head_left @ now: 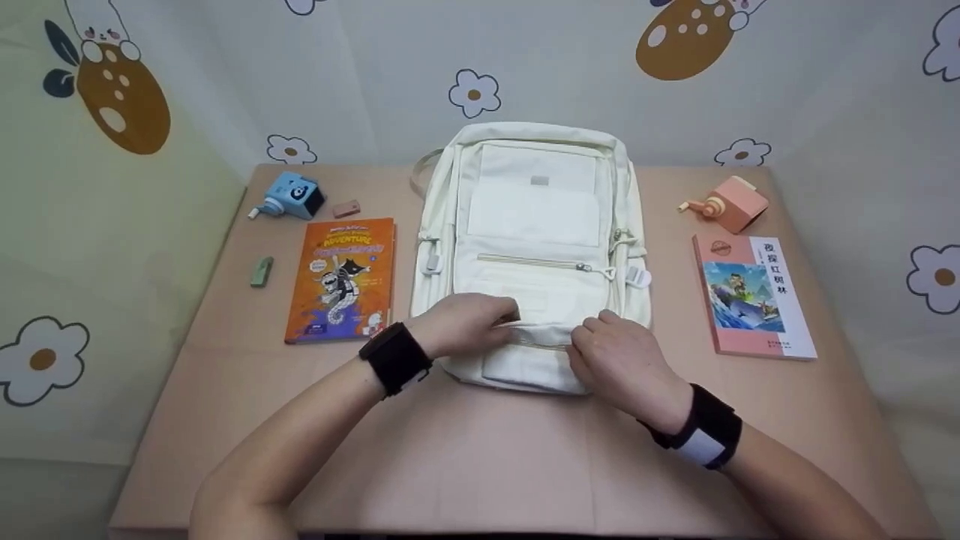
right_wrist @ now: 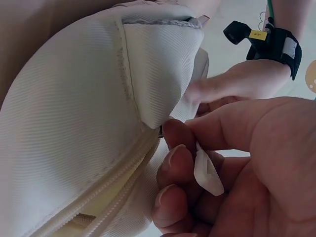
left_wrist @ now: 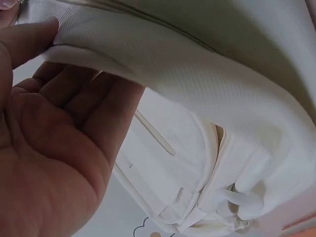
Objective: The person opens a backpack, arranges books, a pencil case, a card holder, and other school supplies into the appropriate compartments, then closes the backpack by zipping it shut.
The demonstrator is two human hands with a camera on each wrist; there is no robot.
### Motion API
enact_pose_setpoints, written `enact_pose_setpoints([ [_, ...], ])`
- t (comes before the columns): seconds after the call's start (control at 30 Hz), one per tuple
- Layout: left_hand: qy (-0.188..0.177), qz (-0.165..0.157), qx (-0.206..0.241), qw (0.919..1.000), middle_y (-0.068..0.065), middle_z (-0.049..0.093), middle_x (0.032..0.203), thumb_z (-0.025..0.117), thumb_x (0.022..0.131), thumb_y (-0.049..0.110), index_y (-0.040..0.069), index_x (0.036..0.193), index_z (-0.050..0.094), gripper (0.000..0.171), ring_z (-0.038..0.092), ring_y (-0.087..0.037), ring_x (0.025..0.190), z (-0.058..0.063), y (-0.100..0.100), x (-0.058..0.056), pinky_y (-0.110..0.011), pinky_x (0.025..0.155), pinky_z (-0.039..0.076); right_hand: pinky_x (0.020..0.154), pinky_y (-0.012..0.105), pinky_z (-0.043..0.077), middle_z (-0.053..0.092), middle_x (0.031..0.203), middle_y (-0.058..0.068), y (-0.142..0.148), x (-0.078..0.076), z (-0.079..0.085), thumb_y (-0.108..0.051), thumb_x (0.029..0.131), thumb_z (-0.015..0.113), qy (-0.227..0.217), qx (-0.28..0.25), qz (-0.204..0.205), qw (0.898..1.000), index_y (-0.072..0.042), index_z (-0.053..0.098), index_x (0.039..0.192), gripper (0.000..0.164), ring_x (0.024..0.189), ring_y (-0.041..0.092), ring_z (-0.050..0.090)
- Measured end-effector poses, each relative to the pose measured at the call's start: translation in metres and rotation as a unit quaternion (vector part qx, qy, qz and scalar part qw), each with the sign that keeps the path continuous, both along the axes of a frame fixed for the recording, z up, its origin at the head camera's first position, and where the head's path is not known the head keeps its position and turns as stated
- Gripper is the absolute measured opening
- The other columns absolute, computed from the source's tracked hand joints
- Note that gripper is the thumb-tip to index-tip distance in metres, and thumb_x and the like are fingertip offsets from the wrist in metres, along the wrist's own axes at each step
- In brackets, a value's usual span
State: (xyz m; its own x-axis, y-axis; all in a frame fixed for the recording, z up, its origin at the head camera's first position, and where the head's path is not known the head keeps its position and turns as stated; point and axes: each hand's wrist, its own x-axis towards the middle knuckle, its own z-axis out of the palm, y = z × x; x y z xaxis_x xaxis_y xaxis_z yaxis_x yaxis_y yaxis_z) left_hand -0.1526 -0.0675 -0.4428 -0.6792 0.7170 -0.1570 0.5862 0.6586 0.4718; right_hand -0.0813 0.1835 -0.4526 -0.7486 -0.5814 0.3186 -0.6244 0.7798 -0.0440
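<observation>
A cream backpack lies front side up on the table. My left hand pinches the cloth of its lower front pocket; in the left wrist view the thumb rests on one side of the fold and the fingers lie behind it. With bent fingers, my right hand holds a white zipper pull at the right end of that pocket. The pocket's zipper is parted along the stretch seen in the right wrist view, where a pale yellow lining shows. Another zipper runs across the bag higher up.
Left of the bag lie an orange book, a blue crank sharpener, a pink eraser and a green eraser. On the right are a pink crank sharpener and a pink-and-white book. Patterned curtains surround the table.
</observation>
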Motion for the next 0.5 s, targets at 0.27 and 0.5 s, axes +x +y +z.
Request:
enact_pose_setpoints([
  [0.27, 0.026, -0.018, -0.001, 0.9995, -0.002, 0.070, 0.105, 0.074, 0.090, 0.018, 0.011, 0.113, 0.071, 0.025, 0.063, -0.020, 0.093, -0.003, -0.043, 0.003, -0.039, 0.083, 0.053, 0.051, 0.034, 0.038, 0.050, 0.063, -0.001, 0.002, 0.002, 0.000, -0.010, 0.090, 0.069, -0.005, -0.006, -0.003, 1.000, -0.013, 0.055, 0.066, 0.028, 0.062, 0.024, 0.050],
  [0.5, 0.048, -0.002, -0.014, 0.9988, 0.002, 0.060, 0.082, 0.058, 0.105, 0.023, 0.014, 0.096, 0.066, 0.014, 0.057, -0.019, 0.074, -0.001, -0.053, -0.006, -0.038, 0.070, 0.049, 0.048, 0.035, 0.037, 0.045, 0.060, -0.001, 0.004, 0.003, 0.000, -0.010, 0.087, 0.069, 0.005, -0.015, -0.011, 1.000, -0.012, 0.050, 0.063, 0.031, 0.059, 0.026, 0.049],
])
